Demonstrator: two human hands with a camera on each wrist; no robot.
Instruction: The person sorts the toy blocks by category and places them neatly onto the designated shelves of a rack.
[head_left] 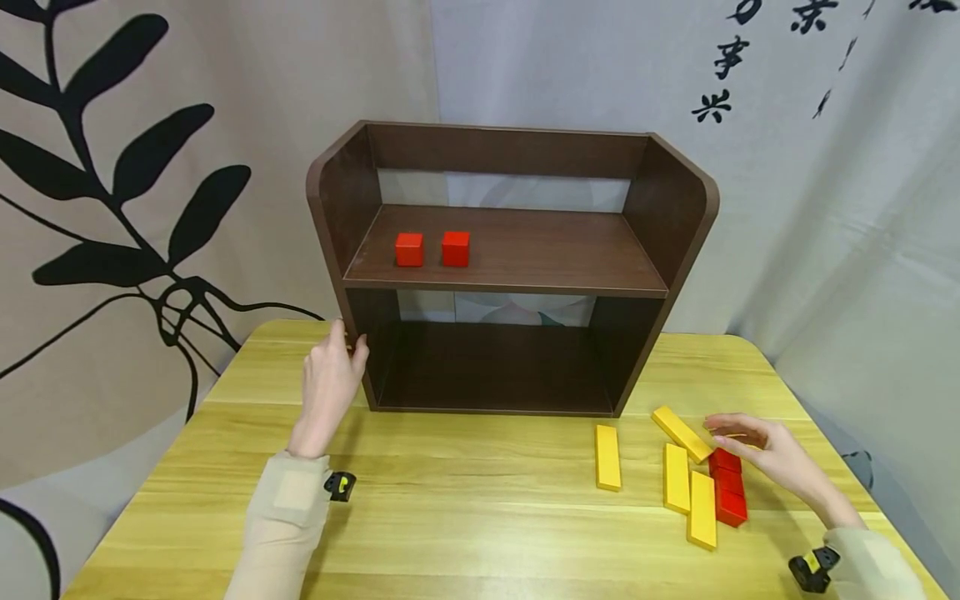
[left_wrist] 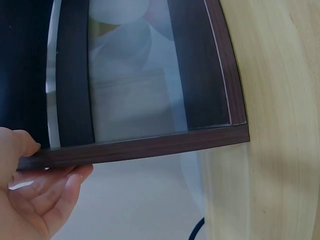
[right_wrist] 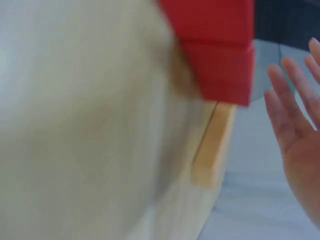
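At the left side of a dark brown two-tier shelf (head_left: 510,250), my left hand (head_left: 330,383) grips the side panel's edge. The left wrist view shows the thumb on one face of that side panel (left_wrist: 150,148) and the fingers on the other. My right hand (head_left: 780,457) hovers with loosely spread fingers by a row of red blocks (head_left: 729,493) on the table, holding nothing. In the right wrist view its open palm (right_wrist: 302,150) is apart from the red blocks (right_wrist: 225,70). Two red cubes, one left (head_left: 408,249) and one right (head_left: 455,249), sit on the upper tier.
Several yellow bars (head_left: 677,477) lie near the red row, one yellow bar (head_left: 681,433) slanting toward its far end. Another yellow bar (head_left: 608,457) lies apart, before the shelf's right corner. The wooden table (head_left: 465,500) backs onto a printed curtain (head_left: 540,67).
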